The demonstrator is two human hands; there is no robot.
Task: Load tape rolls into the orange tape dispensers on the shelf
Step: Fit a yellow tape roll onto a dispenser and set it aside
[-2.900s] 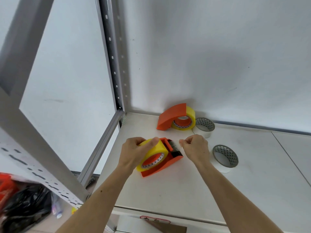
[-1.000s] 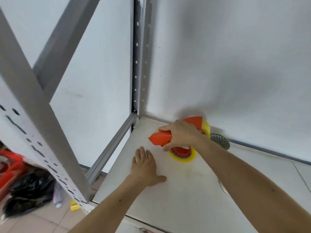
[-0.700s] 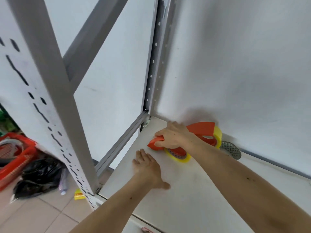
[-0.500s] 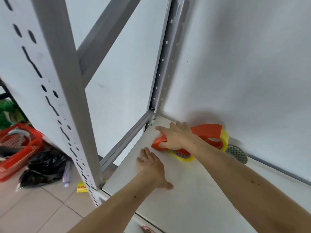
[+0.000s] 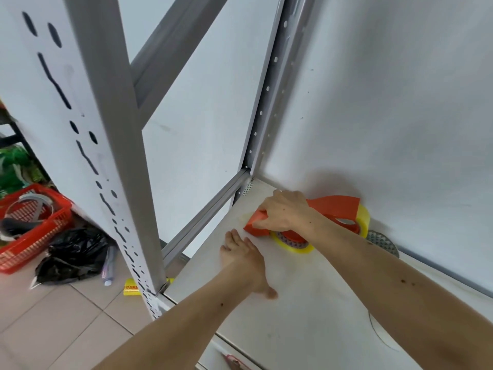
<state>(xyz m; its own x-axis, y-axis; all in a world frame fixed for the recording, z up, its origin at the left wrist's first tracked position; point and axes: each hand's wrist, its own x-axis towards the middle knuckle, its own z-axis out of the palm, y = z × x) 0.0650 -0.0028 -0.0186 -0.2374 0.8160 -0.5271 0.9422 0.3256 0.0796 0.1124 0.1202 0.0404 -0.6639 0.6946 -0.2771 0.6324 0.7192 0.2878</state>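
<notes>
Two orange tape dispensers with yellow tape rolls sit in the back left corner of the white shelf (image 5: 306, 303). My right hand (image 5: 285, 212) grips the front dispenser (image 5: 256, 221) by its nose; its yellow roll (image 5: 293, 245) shows below my wrist. The second dispenser (image 5: 338, 206), with its own yellow roll (image 5: 364, 217), stands just behind, against the wall. My left hand (image 5: 242, 259) lies flat on the shelf, palm down, fingers apart, just in front of the gripped dispenser. A white roll with a patterned core (image 5: 381, 243) peeks out behind my right forearm.
A grey slotted upright (image 5: 106, 156) stands at the shelf's front left corner, another (image 5: 269, 102) at the back corner. On the tiled floor to the left are a red basket (image 5: 34, 225), a black bag (image 5: 72, 255) and a yellow packet (image 5: 132, 287).
My view has swung left and closer. My right hand stays closed on the front dispenser in the corner, shifting it slightly. My left hand stays flat on the shelf.
</notes>
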